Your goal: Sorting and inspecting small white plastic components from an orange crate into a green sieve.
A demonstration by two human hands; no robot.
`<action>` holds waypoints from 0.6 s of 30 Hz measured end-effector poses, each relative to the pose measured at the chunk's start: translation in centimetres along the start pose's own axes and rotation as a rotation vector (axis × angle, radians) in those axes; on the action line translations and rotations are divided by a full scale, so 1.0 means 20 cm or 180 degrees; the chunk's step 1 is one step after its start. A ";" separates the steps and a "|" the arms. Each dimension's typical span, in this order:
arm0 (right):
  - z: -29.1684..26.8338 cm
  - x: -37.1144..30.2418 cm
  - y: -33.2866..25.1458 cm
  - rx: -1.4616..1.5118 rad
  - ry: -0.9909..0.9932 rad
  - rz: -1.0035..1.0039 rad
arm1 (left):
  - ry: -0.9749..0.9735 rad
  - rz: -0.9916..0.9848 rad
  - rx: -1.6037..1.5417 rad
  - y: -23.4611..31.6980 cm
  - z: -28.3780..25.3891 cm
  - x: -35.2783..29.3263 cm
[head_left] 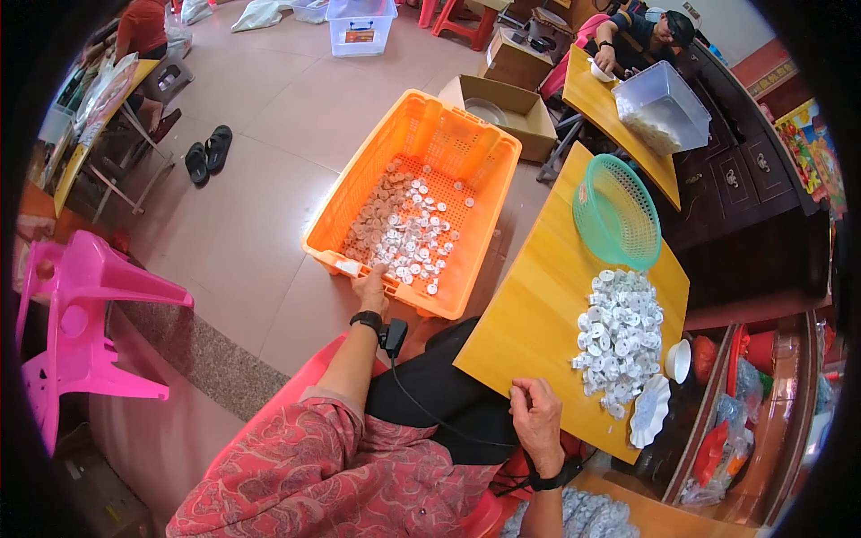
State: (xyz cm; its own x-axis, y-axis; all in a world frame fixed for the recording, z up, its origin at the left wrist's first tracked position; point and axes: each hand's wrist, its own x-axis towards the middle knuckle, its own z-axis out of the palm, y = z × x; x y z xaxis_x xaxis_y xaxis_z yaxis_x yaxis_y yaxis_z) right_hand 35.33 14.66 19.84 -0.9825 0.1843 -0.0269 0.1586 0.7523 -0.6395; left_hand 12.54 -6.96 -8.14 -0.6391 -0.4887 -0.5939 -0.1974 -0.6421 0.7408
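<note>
An orange plastic crate [491, 170] stands tilted in front of me, with many small white round plastic parts [417, 238] and some that look brownish spread over its floor. My left hand [371, 291] grips the crate's near rim, its fingers over the edge. By the near edge of the yellow table [520, 309] is my right hand [536, 417], fingers curled in; whatever they may hold is hidden. Right of that hand lies a heap of white plastic parts [619, 332] on the tabletop. A green mesh basket [587, 206] leans behind the heap.
A white bowl [679, 361] and a scalloped white dish [647, 414] sit beside the heap. At left stands a pink plastic stool [85, 278]. Beyond the crate is an open cardboard box [534, 134]. A person [637, 36] works at another table with a clear bin [677, 99].
</note>
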 end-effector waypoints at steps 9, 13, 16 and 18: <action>-0.03 -0.01 -0.06 0.0377 -0.0285 0.0274 | 0.0679 -0.0020 0.2123 0.24 0.18 -0.21; 0.01 0.01 -0.13 0.0228 -0.0356 -0.0109 | 0.1099 0.0028 0.2333 0.30 0.23 -0.16; 0.02 0.04 -0.17 0.0036 -0.0286 -0.0398 | 0.0675 -0.0298 0.2308 0.26 0.17 -0.20; 0.04 0.05 -0.21 0.0055 -0.0431 -0.0609 | 0.0646 -0.0519 0.2365 0.16 0.09 -0.11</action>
State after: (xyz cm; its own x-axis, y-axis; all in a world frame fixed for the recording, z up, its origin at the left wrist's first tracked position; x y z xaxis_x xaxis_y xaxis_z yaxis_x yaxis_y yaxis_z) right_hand 33.59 11.14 21.97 -0.9988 -0.0480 -0.0060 -0.0323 0.7542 -0.6558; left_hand 11.94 -6.85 -3.76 -0.4251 -0.5666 -0.7059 -0.7681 -0.1868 0.6125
